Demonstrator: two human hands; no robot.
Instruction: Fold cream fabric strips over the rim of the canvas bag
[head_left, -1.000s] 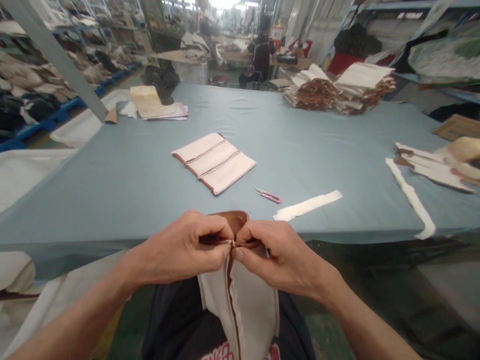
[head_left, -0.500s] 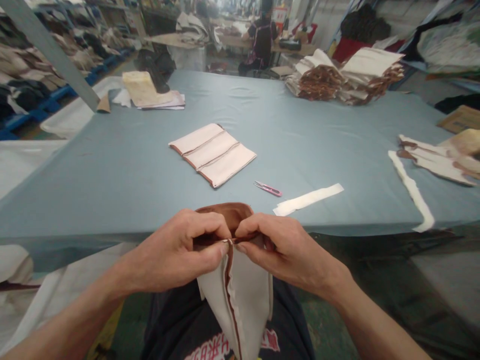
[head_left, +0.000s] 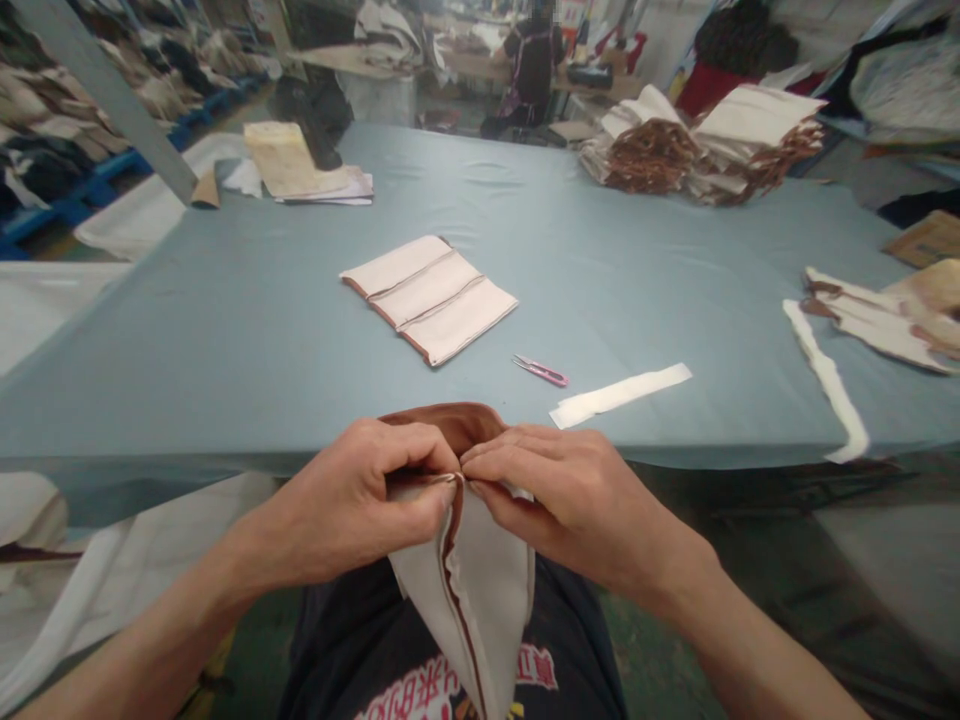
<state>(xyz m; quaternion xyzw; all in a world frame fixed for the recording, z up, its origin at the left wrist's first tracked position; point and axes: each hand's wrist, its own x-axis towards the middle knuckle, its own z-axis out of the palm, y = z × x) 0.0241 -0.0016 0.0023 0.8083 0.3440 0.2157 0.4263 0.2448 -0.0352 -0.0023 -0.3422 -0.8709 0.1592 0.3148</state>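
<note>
At ten o'clock from the middle of the view, we see a cream stack of sheets (head_left: 289, 165) lying on the grey-blue table (head_left: 225, 330). Low in the middle, the left hand (head_left: 360, 495) is closed, its thumb and forefinger pinching the top edge of a cream fabric piece with brown lining (head_left: 480, 590). This piece hangs over the person's lap, just short of the table's near edge. The right hand (head_left: 559, 490), at three o'clock from the left and touching it, pinches the same edge from the other side. At twelve o'clock from the hands, we find three folded cream panels (head_left: 427, 298) flat on the table. At one o'clock lie pink thread snips (head_left: 541, 371), with a white strip (head_left: 621, 394) just beside them. At two o'clock, near the right edge, rest loose cream-and-brown pieces (head_left: 877, 320).
</note>
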